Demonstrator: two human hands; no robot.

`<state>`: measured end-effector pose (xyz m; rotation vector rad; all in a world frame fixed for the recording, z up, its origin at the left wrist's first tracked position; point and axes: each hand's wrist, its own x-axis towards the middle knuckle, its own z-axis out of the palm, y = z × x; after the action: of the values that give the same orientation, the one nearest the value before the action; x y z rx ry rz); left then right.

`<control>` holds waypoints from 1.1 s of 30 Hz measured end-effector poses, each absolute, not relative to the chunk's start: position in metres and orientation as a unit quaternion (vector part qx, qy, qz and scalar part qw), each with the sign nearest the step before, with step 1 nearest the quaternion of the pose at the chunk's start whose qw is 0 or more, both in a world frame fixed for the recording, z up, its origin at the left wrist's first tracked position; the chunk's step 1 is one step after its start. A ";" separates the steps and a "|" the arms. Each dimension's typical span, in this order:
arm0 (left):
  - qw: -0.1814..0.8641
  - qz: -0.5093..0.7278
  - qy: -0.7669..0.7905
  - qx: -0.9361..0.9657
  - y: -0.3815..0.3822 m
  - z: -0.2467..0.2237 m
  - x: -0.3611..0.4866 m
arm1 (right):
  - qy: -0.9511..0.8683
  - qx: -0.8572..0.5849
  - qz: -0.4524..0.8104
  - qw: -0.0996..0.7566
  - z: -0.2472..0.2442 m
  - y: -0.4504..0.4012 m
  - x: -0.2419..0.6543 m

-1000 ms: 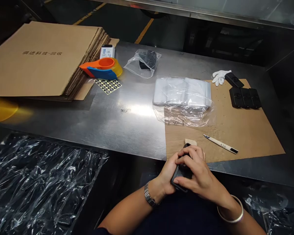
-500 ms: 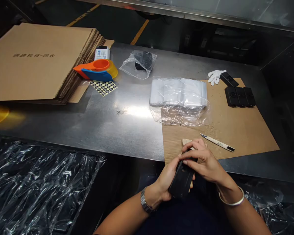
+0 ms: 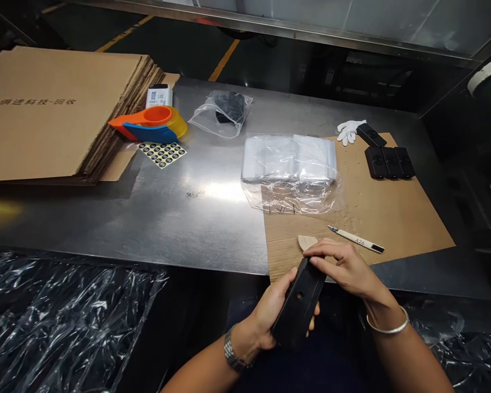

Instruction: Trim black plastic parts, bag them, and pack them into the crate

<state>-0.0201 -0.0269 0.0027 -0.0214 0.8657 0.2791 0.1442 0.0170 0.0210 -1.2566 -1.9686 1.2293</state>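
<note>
My left hand (image 3: 270,308) is wrapped round a long black plastic part (image 3: 297,305) with a small round hole, held tilted over the table's front edge. At the part's upper end, the thumb and fingertips of my right hand (image 3: 343,267) are pinched on its rim. Just behind those fingertips lies a beige piece with a rounded edge (image 3: 306,242), partly hidden, whose kind I cannot make out. A craft knife (image 3: 355,239) marked A26 rests on the cardboard sheet (image 3: 409,218), beyond my right hand.
Clear plastic bags (image 3: 290,158) lie in a stack mid-table. Several black cases (image 3: 388,162) and a white glove (image 3: 352,132) are at the right. Leftward are a tape dispenser (image 3: 151,128), a sticker sheet (image 3: 163,154), a bagged black item (image 3: 229,108) and stacked cardboard (image 3: 57,120).
The black part has come lower and toward me, showing its hole. My right fingers have shifted to its upper end. The view has turned slightly right.
</note>
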 end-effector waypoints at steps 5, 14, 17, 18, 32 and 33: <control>0.899 0.141 0.415 0.001 -0.029 0.001 -0.020 | -0.726 -0.460 0.440 0.261 0.019 0.017 0.144; 0.821 0.291 0.487 0.063 -0.030 0.000 -0.016 | -0.558 -0.593 0.493 0.306 -0.002 -0.012 0.135; 0.752 0.363 0.524 0.165 -0.033 0.000 -0.015 | -0.544 -0.604 0.503 0.293 -0.005 -0.024 0.121; 0.733 0.380 0.527 0.199 -0.035 0.000 -0.015 | -0.532 -0.614 0.504 0.294 -0.005 -0.024 0.117; 0.775 0.434 0.457 0.050 -0.030 -0.003 -0.019 | -0.577 -0.564 0.507 0.304 0.001 -0.051 0.100; 0.792 0.414 0.448 0.020 -0.029 -0.003 -0.020 | -0.577 -0.557 0.515 0.302 0.003 -0.055 0.100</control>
<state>-0.0196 -0.0288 -0.0033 0.0437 0.9632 0.8909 0.1003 -0.0553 0.0029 -1.4780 -1.5306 1.3648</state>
